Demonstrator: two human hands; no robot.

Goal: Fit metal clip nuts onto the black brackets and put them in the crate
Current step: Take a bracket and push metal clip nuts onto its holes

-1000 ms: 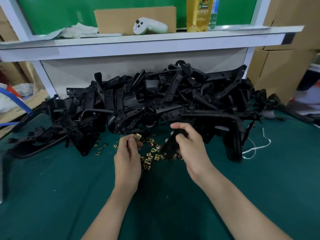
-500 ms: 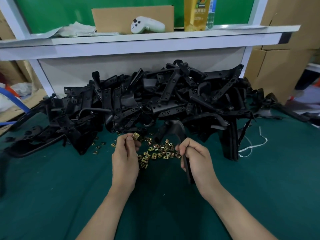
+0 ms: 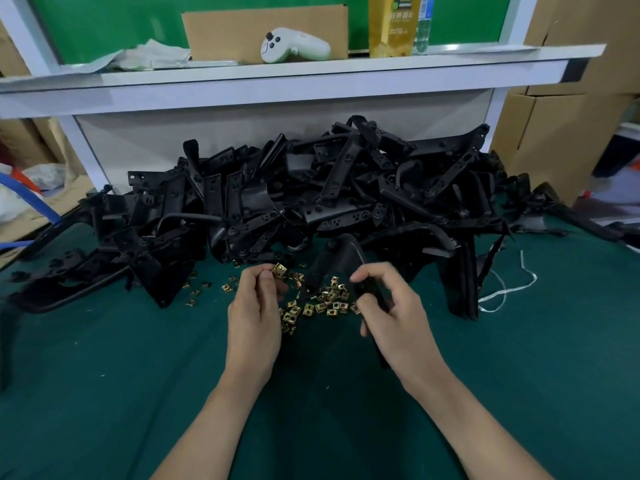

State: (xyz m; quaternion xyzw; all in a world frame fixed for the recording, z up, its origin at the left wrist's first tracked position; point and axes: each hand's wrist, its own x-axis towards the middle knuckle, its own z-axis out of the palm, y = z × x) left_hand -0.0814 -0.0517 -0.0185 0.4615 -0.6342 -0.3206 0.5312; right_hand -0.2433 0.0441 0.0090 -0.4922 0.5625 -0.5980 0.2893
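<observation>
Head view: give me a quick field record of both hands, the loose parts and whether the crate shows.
left hand: pinching one clip nut
right hand: gripping a black bracket, its end raised over the nuts
loose clip nuts: scattered on the green mat between the hands
bracket pile: heaped behind, against the white bench
crate: not in view

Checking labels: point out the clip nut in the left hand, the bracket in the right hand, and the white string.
clip nut [image 3: 279, 270], head view, its brass face
bracket [image 3: 341, 252], head view, curved upper part
white string [image 3: 509, 289], head view, middle stretch

The left hand [image 3: 254, 315] pinches a clip nut [image 3: 279, 270]; the right hand [image 3: 393, 311] grips a black bracket [image 3: 341, 259].
</observation>
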